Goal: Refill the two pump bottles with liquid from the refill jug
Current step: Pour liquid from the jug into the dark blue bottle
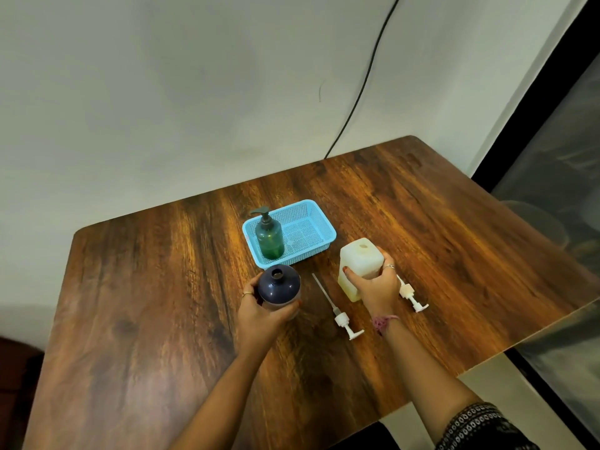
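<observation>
Between the dark bottle [278,285] and the refill jug [358,266], a white pump [336,309] lies across the gap. A second pump [410,295] lies just right of the jug. Behind them stands the blue basket [319,228] with a green bottle [269,237]. The desk [146,303] lies bare left and near.
</observation>
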A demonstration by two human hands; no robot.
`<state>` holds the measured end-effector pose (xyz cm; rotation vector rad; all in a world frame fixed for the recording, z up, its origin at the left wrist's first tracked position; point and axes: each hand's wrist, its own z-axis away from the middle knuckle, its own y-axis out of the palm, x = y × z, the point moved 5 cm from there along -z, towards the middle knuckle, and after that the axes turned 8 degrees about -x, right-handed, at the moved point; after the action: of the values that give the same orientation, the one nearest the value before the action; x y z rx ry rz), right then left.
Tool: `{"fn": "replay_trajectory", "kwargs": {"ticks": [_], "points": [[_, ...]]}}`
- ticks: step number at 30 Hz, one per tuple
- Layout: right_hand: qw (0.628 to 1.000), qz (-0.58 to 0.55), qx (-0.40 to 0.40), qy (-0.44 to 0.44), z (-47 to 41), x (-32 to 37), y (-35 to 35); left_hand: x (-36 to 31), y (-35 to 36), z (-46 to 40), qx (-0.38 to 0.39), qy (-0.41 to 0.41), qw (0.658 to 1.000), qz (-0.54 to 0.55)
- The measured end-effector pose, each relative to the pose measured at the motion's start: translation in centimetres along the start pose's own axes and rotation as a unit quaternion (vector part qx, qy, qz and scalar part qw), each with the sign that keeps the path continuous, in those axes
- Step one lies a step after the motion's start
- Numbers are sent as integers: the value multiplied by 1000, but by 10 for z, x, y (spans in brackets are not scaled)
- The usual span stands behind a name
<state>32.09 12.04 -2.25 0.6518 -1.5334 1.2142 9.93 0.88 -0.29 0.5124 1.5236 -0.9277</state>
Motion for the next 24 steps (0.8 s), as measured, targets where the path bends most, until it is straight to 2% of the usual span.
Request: {"fn": "replay_trajectory", "kwargs": {"ticks": [10,16,21,24], "points": [[997,5,-37,-69,-50,68,-9,-73,28,-30,1,69,998,-2],[984,-26,-18,-173,-83,153,-30,-145,45,-53,-34,109,993,14],[960,-66,12,-272,-118,238,-44,-219,59,-82,-89,156,983,24],[938,-41,22,-343,-132,288,-53,-261,65,-95,-105,177,978,37]]}}
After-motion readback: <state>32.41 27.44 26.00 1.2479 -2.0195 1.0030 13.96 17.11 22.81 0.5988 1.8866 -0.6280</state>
